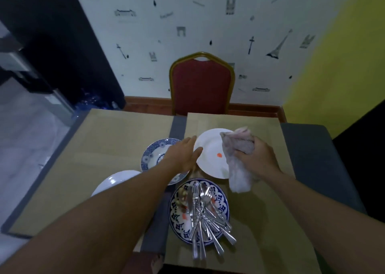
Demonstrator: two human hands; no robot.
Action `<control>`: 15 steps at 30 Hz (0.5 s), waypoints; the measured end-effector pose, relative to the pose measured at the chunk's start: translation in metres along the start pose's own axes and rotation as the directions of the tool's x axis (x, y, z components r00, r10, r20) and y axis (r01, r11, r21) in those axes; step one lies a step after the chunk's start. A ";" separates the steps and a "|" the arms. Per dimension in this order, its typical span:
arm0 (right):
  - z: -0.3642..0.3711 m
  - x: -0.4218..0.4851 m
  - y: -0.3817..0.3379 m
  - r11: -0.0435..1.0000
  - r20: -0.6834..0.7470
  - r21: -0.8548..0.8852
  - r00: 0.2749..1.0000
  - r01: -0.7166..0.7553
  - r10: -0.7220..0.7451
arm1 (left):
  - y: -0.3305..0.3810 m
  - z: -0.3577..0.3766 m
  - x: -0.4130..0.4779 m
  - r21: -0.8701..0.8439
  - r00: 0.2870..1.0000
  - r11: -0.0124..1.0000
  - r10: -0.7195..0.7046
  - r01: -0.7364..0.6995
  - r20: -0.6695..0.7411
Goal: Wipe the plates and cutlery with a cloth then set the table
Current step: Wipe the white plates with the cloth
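On worktop (83, 180), white plate (210, 149) between hands: left hand (183, 155), fingers straight, at 9 o'clock rim; right hand (256, 155), 3 o'clock, grips cloth (237, 169).

1. Blue-patterned plate (177, 217): nearest the viewer, lying flat. It has a white centre with orange smears and carries the cutlery.
2. Cutlery (205, 211): shiny steel forks, spoons and a knife in a loose heap, the handles fanning past the rim toward 5 and 6 o'clock.
3. White plate (210, 149): at 12 o'clock from the patterned one, flat, with one orange-red spot near its middle.
4. Cloth (239, 159): pale pinkish and crumpled, gripped by the right hand (258, 157), draped over the white plate's rim from 2 to 5 o'clock.
5. Blue-rimmed plate (152, 155): at 10 o'clock, partly hidden.
6. Plain white plate (116, 180): at 9 o'clock, partly hidden.
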State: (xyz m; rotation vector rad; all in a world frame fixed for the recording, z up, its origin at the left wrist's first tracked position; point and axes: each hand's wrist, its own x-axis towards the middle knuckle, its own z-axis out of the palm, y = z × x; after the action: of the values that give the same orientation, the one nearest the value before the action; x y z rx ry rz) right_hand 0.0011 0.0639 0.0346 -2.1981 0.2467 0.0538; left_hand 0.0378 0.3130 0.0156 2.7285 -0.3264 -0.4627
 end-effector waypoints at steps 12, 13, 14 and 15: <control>0.108 0.017 -0.068 0.997 0.057 -0.061 0.997 0.053 -0.050 | -0.132 -0.033 -0.030 0.040 0.987 0.987 -0.159 0.158 0.028; 0.120 0.019 -0.075 0.996 0.066 -0.066 0.996 0.058 -0.054 | -0.145 -0.036 -0.034 0.035 0.983 0.984 -0.176 0.175 0.045; 0.129 0.021 -0.081 0.996 0.073 -0.065 0.996 0.059 -0.054 | -0.156 -0.037 -0.038 0.037 0.981 0.982 -0.187 0.185 0.058; 0.139 0.022 -0.088 0.996 0.080 -0.064 0.995 0.067 -0.062 | -0.168 -0.038 -0.042 0.049 0.978 0.980 -0.196 0.193 0.070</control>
State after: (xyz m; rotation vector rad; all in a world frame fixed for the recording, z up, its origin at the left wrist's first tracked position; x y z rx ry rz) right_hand 0.0469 0.2227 0.0187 -2.2634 0.1319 0.1135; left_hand 0.0402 0.4891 -0.0022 2.8015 -0.0879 -0.6178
